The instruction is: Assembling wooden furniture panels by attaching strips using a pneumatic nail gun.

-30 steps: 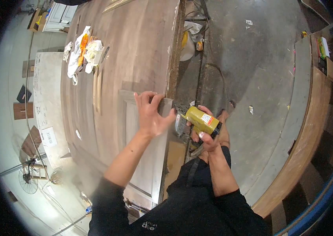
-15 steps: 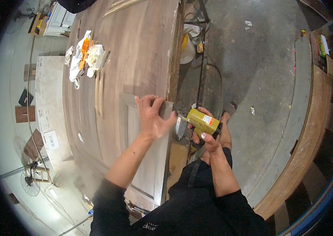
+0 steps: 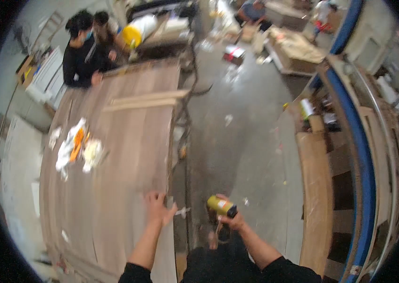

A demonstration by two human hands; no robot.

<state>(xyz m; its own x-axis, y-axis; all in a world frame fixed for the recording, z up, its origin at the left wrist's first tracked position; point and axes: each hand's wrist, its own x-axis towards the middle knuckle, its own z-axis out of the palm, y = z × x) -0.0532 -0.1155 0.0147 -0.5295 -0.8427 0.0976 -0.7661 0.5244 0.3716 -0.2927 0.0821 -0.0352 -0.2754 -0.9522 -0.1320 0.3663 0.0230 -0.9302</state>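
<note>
Yellow bottle [image 3: 221,205] sits clamped in the right hand [image 3: 234,220]; left hand [image 3: 158,207] rests spread on the wooden panel [image 3: 114,160].

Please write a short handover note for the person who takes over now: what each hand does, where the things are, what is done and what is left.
Left hand: flat on the right edge of the wood panel, holding nothing.
Right hand: shut on a yellow bottle, held over the floor beside the panel; a whitish nozzle points toward the panel edge.
On the panel: crumpled rags at the left, two wood strips at the far end. Another person stands at the far end.
Done: cannot tell; the picture is blurred.
Left: probably working along the edge near the left hand.
</note>
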